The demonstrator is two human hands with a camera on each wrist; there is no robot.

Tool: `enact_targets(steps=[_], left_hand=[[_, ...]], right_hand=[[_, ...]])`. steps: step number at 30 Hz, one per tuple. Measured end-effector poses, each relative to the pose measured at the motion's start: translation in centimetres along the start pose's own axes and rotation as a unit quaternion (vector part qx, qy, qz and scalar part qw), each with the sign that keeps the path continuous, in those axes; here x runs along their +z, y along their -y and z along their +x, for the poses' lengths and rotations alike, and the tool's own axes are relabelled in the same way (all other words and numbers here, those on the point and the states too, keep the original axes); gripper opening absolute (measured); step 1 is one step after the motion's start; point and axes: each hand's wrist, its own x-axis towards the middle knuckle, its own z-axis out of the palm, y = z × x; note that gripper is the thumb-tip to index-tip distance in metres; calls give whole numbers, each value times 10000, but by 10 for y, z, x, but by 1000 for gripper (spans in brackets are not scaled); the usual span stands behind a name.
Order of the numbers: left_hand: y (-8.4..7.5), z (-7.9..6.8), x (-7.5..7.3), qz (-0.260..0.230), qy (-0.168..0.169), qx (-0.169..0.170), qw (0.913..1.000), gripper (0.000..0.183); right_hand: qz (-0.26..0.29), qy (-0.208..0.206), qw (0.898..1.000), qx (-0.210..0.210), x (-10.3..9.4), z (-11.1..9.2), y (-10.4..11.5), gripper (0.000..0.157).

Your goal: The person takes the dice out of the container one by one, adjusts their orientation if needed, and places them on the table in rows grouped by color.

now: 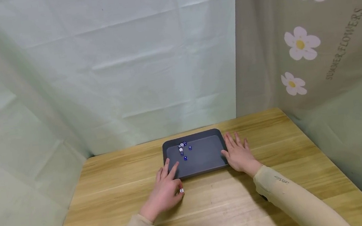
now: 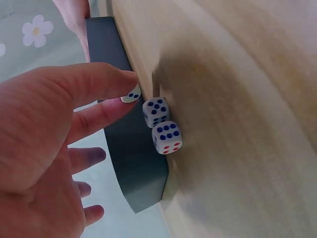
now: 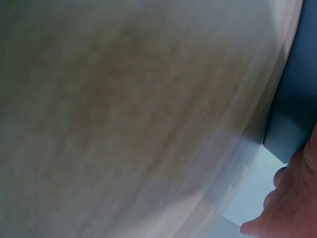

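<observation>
Between thumb and index finger, my left hand [image 1: 163, 192] pinches a white die [image 2: 132, 94] in front of the dark grey tray [image 1: 208, 156]. Its other fingers spread towards the tray's near left corner. Two more white dice [image 2: 167, 138] with blue and red dots sit side by side on the table against the tray's outer wall; the left hand hides them in the head view. Inside the tray, several blue dice [image 1: 185, 158] and white dice [image 1: 181, 150] lie towards the left. With fingers extended, my right hand [image 1: 240, 156] rests at the tray's right edge, thumb over the rim.
The tray lies on a wooden table [image 1: 118, 207] near its back edge. Pale green cloth [image 1: 149, 71] hangs behind and to the left. A curtain with white flowers [image 1: 301, 43] borders the right side.
</observation>
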Motion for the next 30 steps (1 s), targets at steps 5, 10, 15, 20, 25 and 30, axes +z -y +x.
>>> enact_targets(steps=[5, 10, 15, 20, 25, 30], left_hand=[[0, -3, 4, 45, 59, -22, 10000, 22], [-1, -3, 7, 34, 95, -51, 9999, 21], [-2, -3, 8, 86, 11, -27, 10000, 22], [-3, -3, 10, 145, -23, -14, 9999, 22], [-3, -4, 10, 200, 31, -79, 9998, 20], [-3, -4, 9, 216, 103, -157, 9996, 19]], right_hand=[[15, 45, 10000, 47, -1, -1, 1, 71], [29, 35, 10000, 46, -1, -1, 1, 71], [15, 19, 10000, 61, -1, 0, 0, 70], [35, 34, 10000, 40, -1, -1, 1, 71], [66, 38, 10000, 36, -1, 0, 1, 71], [111, 10, 9999, 39, 1, 1, 1, 70]])
